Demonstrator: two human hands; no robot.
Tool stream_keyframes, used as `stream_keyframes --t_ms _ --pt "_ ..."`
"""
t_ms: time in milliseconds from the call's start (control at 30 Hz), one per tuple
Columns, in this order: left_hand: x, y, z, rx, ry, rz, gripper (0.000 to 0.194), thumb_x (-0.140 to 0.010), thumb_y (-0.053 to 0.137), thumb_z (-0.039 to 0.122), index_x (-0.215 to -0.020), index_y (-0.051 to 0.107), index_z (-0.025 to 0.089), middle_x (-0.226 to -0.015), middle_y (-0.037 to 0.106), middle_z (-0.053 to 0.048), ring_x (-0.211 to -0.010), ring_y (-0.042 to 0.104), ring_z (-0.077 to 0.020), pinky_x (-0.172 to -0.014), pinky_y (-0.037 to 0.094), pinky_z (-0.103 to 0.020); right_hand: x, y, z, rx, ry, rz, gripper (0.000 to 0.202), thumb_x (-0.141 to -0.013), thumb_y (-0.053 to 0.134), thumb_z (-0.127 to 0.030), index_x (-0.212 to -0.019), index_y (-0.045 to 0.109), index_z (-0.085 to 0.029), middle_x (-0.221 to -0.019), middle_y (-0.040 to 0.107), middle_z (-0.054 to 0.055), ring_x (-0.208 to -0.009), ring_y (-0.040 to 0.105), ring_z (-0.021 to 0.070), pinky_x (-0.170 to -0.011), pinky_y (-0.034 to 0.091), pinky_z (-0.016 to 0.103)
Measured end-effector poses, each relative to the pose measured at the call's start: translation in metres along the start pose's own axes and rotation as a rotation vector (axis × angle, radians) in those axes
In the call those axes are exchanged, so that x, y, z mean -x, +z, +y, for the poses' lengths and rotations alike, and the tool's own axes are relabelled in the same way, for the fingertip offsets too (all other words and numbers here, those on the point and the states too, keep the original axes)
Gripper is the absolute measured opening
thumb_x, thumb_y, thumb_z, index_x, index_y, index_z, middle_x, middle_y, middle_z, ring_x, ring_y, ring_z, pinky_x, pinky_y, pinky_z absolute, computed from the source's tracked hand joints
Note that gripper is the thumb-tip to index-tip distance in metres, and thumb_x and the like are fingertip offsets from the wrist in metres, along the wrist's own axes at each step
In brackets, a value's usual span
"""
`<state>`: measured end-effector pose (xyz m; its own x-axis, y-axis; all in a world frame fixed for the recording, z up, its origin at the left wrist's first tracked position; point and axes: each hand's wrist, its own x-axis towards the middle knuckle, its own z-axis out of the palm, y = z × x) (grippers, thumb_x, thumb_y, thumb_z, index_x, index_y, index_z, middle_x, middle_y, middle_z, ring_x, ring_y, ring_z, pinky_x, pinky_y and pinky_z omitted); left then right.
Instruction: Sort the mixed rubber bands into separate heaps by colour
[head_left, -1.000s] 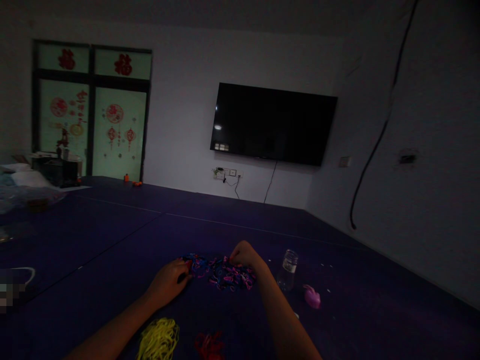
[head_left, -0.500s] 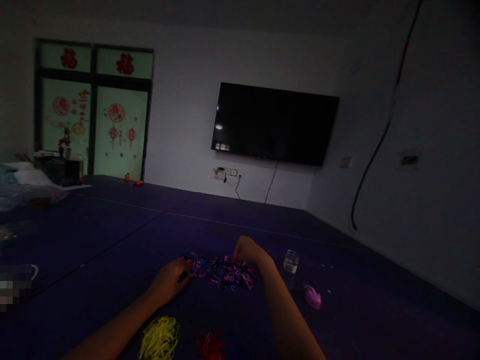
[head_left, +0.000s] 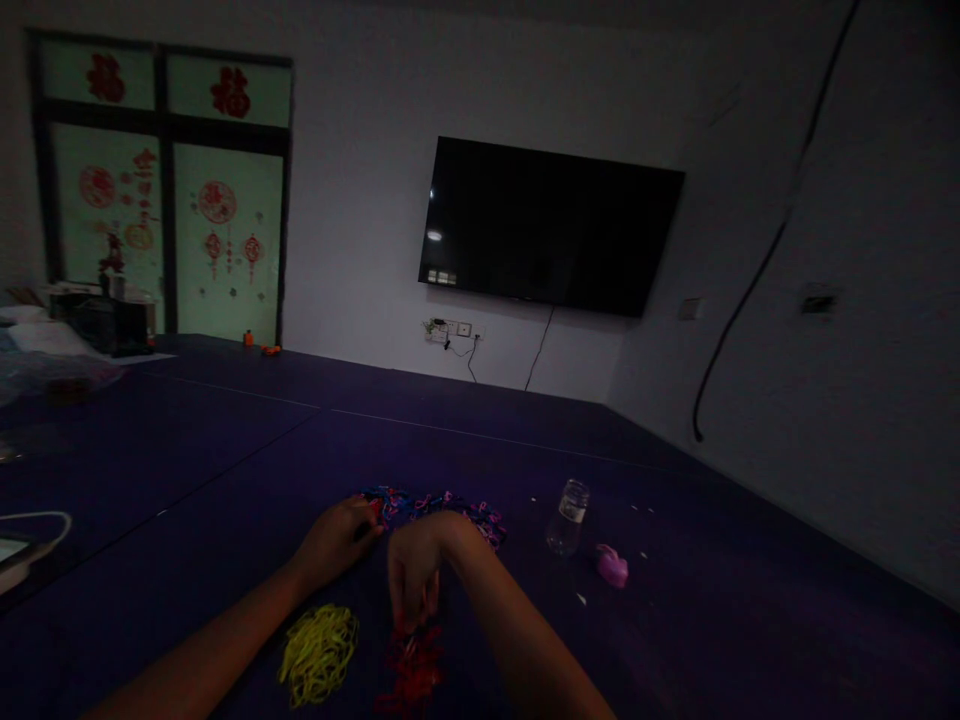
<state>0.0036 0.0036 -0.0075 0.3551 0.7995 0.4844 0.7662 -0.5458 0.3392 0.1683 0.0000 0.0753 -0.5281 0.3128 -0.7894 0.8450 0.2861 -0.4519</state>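
Note:
A mixed heap of small pink and blue rubber bands point(head_left: 484, 518) lies on the dark table. At its left end rests my left hand point(head_left: 341, 535), fingers curled and closed. Some red shows at its fingertips, but whether they grip it is unclear. My right hand point(head_left: 416, 570) reaches down over a pile of red rubber bands point(head_left: 412, 675), its fingers pinched together with red at the tips. Part of the mixed heap is hidden behind this hand. Between my forearms, a pile of yellow rubber bands point(head_left: 319, 655) lies left of the red ones.
To the right stand a clear glass jar point(head_left: 568, 518) and a small pink object point(head_left: 612, 566), with white scraps around them. A device with a white cable point(head_left: 56, 530) is at the left edge. Plastic bags point(head_left: 60, 365) lie farther back. A television point(head_left: 551, 225) hangs on the wall.
My right hand has moved from the mixed heap toward me, down to the red pile. My left hand stays at the heap's left end. The view has tilted slightly downward.

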Motion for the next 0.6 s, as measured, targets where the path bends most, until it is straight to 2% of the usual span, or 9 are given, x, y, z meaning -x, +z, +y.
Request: stream_keyframes --t_ms 67,100,400,500,533,600 --pt "0.000 -0.001 0.000 0.008 0.011 -0.011 0.024 -0.085 0.045 0.031 -0.069 0.061 0.021 -0.074 0.066 -0.002 -0.079 0.061 -0.0177 -0.088 0.042 -0.033 -0.001 0.001 -0.007 -0.009 0.049 -0.146 0.018 -0.068 0.063 -0.001 -0.056 0.066 -0.015 -0.053 0.064 -0.004 -0.055 0.063 0.0087 -0.059 0.052 0.017" --pt "0.000 -0.001 0.000 0.008 0.011 -0.011 0.024 -0.085 0.046 0.030 -0.069 0.061 0.021 -0.073 0.066 -0.002 -0.079 0.061 -0.0176 -0.088 0.042 -0.033 0.001 0.000 -0.008 -0.012 0.047 -0.172 0.018 -0.069 0.063 -0.002 -0.057 0.066 -0.015 -0.054 0.064 -0.004 -0.055 0.063 0.0081 -0.059 0.051 0.016" --pt "0.000 -0.002 0.004 -0.003 -0.026 0.047 0.020 -0.083 0.047 0.026 -0.068 0.060 0.021 -0.077 0.066 -0.002 -0.077 0.062 -0.0171 -0.075 0.045 -0.028 0.023 -0.005 -0.005 0.010 -0.055 -0.106 0.008 -0.069 0.067 -0.010 -0.064 0.068 -0.015 -0.062 0.067 -0.004 -0.054 0.064 0.0073 -0.053 0.047 0.014" --pt "0.001 -0.002 0.005 -0.022 -0.074 0.095 0.020 -0.083 0.046 0.027 -0.071 0.061 0.021 -0.080 0.067 -0.003 -0.079 0.062 -0.0174 -0.072 0.045 -0.027 0.026 -0.007 -0.002 0.024 -0.099 0.005 0.005 -0.071 0.065 -0.013 -0.069 0.069 -0.015 -0.060 0.066 -0.004 -0.054 0.064 0.0078 -0.050 0.045 0.014" --pt "0.001 -0.003 0.005 -0.036 -0.102 0.112 0.020 -0.083 0.046 0.028 -0.073 0.062 0.021 -0.082 0.068 -0.004 -0.080 0.062 -0.0178 -0.073 0.045 -0.027 0.025 -0.009 0.001 0.033 -0.121 0.089 0.006 -0.072 0.064 -0.013 -0.073 0.070 -0.015 -0.060 0.066 -0.004 -0.055 0.064 0.0084 -0.050 0.045 0.014" --pt "0.001 -0.005 0.005 -0.066 -0.175 0.138 0.021 -0.084 0.045 0.030 -0.077 0.063 0.021 -0.084 0.068 -0.005 -0.082 0.062 -0.0190 -0.072 0.045 -0.027 0.020 -0.014 0.007 0.072 -0.168 0.337 0.014 -0.075 0.059 -0.013 -0.083 0.071 -0.015 -0.064 0.068 -0.001 -0.060 0.066 0.0109 -0.051 0.046 0.016"
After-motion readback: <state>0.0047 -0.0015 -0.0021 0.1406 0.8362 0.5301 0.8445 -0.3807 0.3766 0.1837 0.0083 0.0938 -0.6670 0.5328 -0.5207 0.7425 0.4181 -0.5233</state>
